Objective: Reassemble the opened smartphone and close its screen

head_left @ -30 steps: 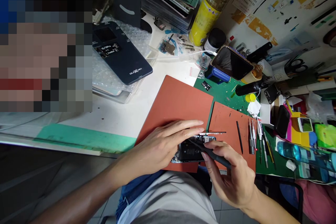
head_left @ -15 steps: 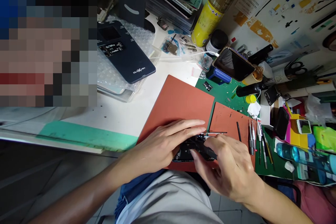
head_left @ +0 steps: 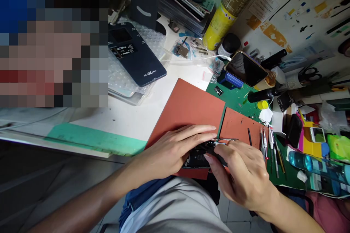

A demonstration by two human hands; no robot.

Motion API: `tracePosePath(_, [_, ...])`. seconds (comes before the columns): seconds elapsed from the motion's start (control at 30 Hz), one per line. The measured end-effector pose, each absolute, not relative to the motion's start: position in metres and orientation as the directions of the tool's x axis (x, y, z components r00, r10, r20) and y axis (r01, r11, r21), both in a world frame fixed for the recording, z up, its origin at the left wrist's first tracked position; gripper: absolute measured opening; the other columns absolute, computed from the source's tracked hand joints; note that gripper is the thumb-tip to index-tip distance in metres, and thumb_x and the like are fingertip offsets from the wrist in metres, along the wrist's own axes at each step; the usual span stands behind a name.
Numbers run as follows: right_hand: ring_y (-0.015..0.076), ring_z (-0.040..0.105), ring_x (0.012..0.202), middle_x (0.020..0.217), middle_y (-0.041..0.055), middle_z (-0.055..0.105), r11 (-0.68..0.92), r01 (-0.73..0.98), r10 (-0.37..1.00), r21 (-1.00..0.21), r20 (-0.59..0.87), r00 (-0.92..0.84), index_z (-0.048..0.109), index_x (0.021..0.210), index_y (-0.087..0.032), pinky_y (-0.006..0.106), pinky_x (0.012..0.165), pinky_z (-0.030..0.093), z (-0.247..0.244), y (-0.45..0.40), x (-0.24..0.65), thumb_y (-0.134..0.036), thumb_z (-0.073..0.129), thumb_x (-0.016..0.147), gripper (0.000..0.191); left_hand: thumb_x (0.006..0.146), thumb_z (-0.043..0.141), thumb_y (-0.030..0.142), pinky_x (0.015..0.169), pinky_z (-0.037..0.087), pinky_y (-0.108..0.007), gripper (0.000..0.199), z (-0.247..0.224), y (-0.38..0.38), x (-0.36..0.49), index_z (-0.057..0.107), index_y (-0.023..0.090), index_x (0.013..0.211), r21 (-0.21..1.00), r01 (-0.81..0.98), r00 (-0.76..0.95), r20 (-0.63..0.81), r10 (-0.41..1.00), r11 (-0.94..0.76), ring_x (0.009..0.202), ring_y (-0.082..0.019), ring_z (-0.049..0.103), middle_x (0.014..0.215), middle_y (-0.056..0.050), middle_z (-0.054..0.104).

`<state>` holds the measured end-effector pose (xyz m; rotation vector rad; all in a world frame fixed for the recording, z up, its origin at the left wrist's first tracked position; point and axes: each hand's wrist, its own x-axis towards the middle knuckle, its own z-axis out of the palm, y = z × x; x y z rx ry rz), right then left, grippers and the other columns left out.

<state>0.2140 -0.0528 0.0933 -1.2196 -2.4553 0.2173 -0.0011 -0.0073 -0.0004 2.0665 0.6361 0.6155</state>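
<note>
An opened phone (head_left: 197,159) with dark inner parts lies at the front edge of a reddish-brown mat (head_left: 191,107). My left hand (head_left: 175,149) rests over its left and upper side, fingers stretched out to the right and thumb tucked down. Over the right part of the phone, my right hand (head_left: 240,171) is bent, its thumb and index finger closed around a dark piece whose shape is mostly hidden. A thin flat edge shows just above the fingers of my right hand.
Tweezers and pen-like tools (head_left: 273,149) lie to the right on a green mat. Behind stand a propped phone (head_left: 246,68) and a yellow spray can (head_left: 232,7). A dark blue device (head_left: 139,58) sits on bubble wrap at the left. A white cable crosses behind.
The whole view has shifted slightly, with things appearing a little further right. Both hands stay at the opened phone, and my right thumb has moved slightly off its surface.
</note>
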Motion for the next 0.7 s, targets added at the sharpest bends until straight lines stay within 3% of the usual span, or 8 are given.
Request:
tracePosePath(0.13, [0.0184, 0.046, 0.068, 0.080, 0.0037, 0.058, 0.605, 0.717, 0.796, -0.346, 0.252, -0.550, 0.060, 0.109, -0.013, 0.035, 0.059, 0.041, 0.0948, -0.0525, 0.2145, -0.006, 0.057, 0.098, 0.014, 0.086, 0.043, -0.012, 0.115, 0.054, -0.029, 0.092, -0.0008, -0.0079, -0.0010, 0.042, 0.038, 0.163, 0.843, 0.215, 0.743, 0.187, 0.643, -0.493, 0.151, -0.017, 0.055, 0.169, 0.003, 0.053])
tracePosePath(0.53, [0.0166, 0.041, 0.062, 0.072, -0.0014, 0.053, 0.621, 0.729, 0.783, -0.288, 0.264, -0.563, 0.060, 0.108, -0.015, 0.033, 0.056, 0.036, 0.0956, -0.0499, 0.2133, -0.008, 0.062, 0.101, 0.010, 0.087, 0.042, -0.012, 0.115, 0.054, -0.030, 0.091, 0.0005, -0.0073, -0.0020, 0.042, 0.038, 0.164, 0.844, 0.213, 0.756, 0.177, 0.630, -0.492, 0.151, -0.018, 0.056, 0.169, 0.001, 0.052])
tracePosePath(0.7, [0.0185, 0.045, 0.067, 0.077, 0.0025, 0.057, 0.617, 0.728, 0.786, -0.299, 0.258, -0.561, 0.061, 0.107, -0.014, 0.035, 0.059, 0.039, 0.0954, -0.0483, 0.2131, -0.008, 0.059, 0.100, 0.010, 0.088, 0.044, -0.011, 0.114, 0.054, -0.029, 0.089, 0.0014, -0.0081, -0.0015, 0.043, 0.038, 0.163, 0.845, 0.227, 0.742, 0.173, 0.648, -0.485, 0.150, -0.018, 0.057, 0.169, 0.002, 0.053])
